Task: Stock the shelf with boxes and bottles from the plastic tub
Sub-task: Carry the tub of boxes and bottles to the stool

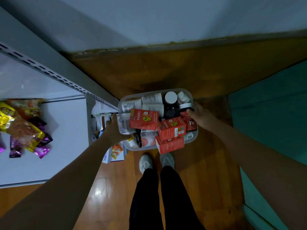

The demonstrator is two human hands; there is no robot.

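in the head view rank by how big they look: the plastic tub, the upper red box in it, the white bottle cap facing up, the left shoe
1. plastic tub, by far the largest
2. upper red box
3. left shoe, partly hidden by the leg, so close to the box and unsure
4. white bottle cap, smallest

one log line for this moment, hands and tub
stage: lifting tub | left hand: holds clear plastic tub left side | right hand: holds right rim | contents: red boxes, white bottles

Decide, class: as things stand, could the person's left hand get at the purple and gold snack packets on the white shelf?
Probably not yet. The left hand grips the clear plastic tub's side, so it is occupied. Otherwise nothing covers the purple and gold snack packets on the white shelf.
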